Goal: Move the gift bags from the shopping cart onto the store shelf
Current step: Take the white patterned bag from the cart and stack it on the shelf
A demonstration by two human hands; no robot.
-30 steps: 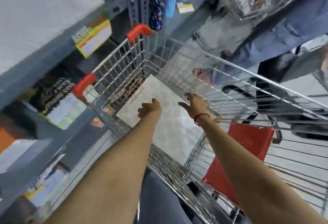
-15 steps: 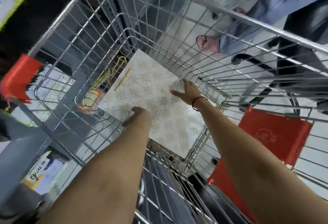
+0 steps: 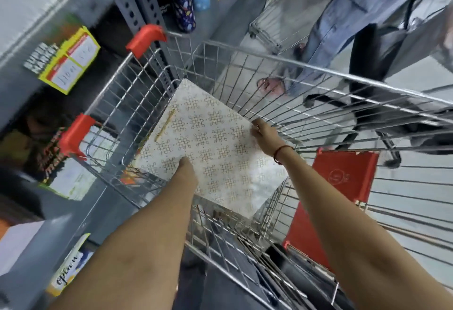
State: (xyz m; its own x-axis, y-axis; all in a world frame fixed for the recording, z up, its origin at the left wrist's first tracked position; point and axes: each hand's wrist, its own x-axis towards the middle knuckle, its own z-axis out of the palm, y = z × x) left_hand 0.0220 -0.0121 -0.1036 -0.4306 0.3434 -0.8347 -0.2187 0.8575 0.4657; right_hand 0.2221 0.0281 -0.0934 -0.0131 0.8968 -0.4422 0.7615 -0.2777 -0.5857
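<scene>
A flat white gift bag (image 3: 210,143) with a gold knot pattern lies tilted inside the wire shopping cart (image 3: 318,89). My left hand (image 3: 185,166) is at the bag's near left edge, its fingers hidden beneath the bag. My right hand (image 3: 266,135), with a red thread on the wrist, pinches the bag's right edge. The grey store shelf (image 3: 27,47) runs along the left side of the cart.
A red flap (image 3: 340,182) hangs on the cart's right side. Yellow price tags (image 3: 69,60) and boxed goods sit on the shelf. Patterned bottles (image 3: 183,3) stand at the back. A person in jeans (image 3: 343,22) stands beyond the cart beside another cart (image 3: 277,15).
Both hands have closed in on the bag's edges and taken hold. The view has pulled back, so the shelf and bottles show again.
</scene>
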